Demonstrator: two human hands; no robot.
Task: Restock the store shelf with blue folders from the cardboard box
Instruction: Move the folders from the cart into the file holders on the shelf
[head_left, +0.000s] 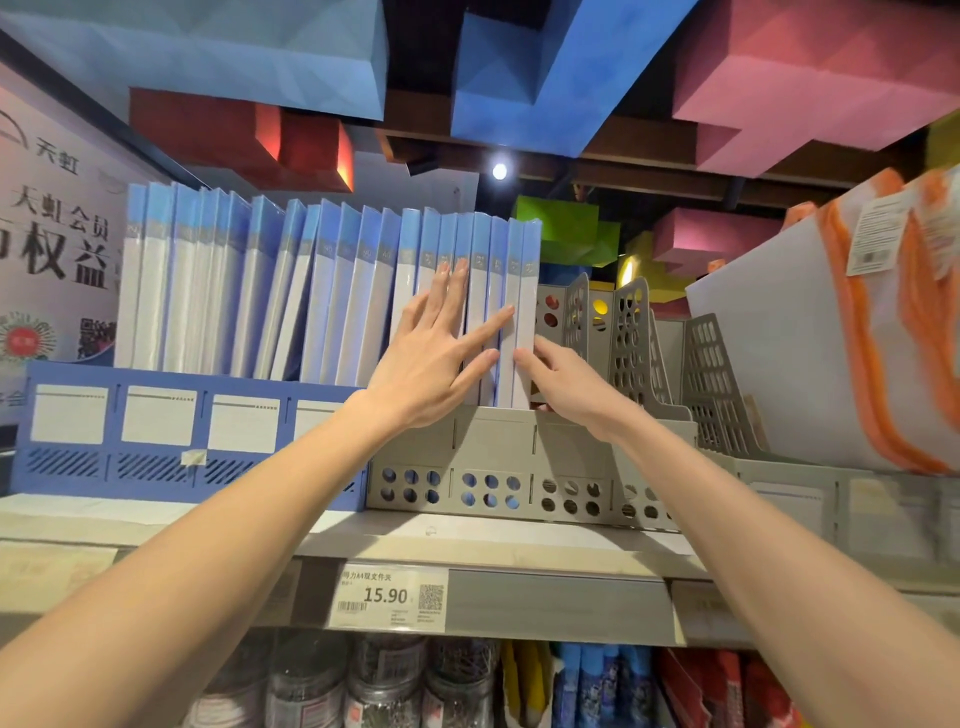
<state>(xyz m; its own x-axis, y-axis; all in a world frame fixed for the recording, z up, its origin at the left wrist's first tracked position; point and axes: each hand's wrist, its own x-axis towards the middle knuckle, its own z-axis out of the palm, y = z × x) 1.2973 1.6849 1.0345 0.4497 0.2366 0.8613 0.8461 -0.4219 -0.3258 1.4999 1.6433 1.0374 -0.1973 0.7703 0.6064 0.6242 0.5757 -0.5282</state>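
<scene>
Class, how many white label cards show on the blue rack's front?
4 label cards along the blue rack: first, second, third, and a fourth half behind the left forearm; others may be hidden.

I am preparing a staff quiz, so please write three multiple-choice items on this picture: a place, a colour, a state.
1. Where does the rightmost blue plastic folder stand? A. In the grey perforated plastic file rack. B. On the lower shelf. C. In a cardboard box.
2. What colour is the slotted plastic file rack at the left? A. Red. B. Blue. C. Green.
3. How is the left hand? A. Flat on the folder spines. B. A fist. C. Holding a jar.
Answers: 1A, its foot is behind the grey wall; 2B, visibly blue; 3A, straight fingers press spines.
</scene>
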